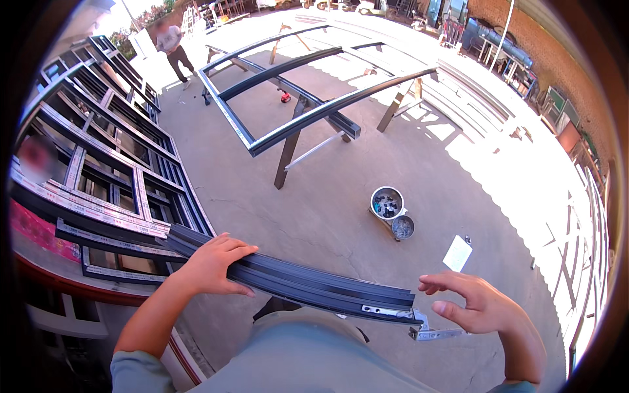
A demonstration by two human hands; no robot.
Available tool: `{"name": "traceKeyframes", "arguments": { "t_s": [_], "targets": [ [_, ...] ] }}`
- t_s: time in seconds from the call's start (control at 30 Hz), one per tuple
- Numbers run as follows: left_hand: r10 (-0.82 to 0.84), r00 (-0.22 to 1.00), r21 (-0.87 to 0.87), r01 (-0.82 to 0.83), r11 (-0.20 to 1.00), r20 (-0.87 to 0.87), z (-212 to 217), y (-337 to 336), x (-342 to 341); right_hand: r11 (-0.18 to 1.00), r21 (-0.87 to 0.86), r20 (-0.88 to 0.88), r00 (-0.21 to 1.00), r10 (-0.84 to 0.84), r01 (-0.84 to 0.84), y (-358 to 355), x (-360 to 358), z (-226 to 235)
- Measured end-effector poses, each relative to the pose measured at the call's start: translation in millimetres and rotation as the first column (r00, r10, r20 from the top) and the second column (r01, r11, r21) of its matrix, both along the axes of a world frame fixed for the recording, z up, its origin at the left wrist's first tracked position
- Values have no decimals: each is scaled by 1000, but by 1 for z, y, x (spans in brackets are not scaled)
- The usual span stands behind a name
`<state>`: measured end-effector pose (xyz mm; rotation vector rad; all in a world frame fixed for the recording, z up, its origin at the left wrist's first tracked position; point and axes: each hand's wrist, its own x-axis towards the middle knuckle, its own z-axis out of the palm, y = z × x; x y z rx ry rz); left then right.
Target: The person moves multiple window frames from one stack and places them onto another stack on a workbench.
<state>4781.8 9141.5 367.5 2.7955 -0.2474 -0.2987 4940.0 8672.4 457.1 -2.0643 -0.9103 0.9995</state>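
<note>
Hands apart: the left (216, 265) curls over a dark bar (321, 283), its thumb and fingers spread around it; the right (481, 304), half open and empty, hovers near a metal bracket (439, 334) at the bar's right end. The bar's left end meets stacked frames (75, 165). Ahead, a curved frame (341, 105) rests on trestles (288, 150).

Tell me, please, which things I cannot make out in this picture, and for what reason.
All in the head view:
Dark profile: the part beneath the left hand is covered by that hand.
Small pieces in the larger round container: too small to identify.
White sheet: too small and bright to tell any writing.
Frames: their left edge fades into the dark lens rim.
</note>
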Motion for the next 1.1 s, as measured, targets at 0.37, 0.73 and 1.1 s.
{"name": "traceKeyframes", "arguments": {
  "t_s": [0.37,0.73,1.1],
  "targets": [
    [206,820,146,-150,978,-535,-52,172,77,624,-775,-214,970,-115,-97,63,68,-212],
    [399,4,380,-294,877,-917,-322,208,-21,532,-820,-526,641,-559,-209,61,-82,-361],
    [379,-54,299,-720,626,-924,-428,194,-116,442,-870,-324,421,-847,219,52,-170,-464]
  ]
}}
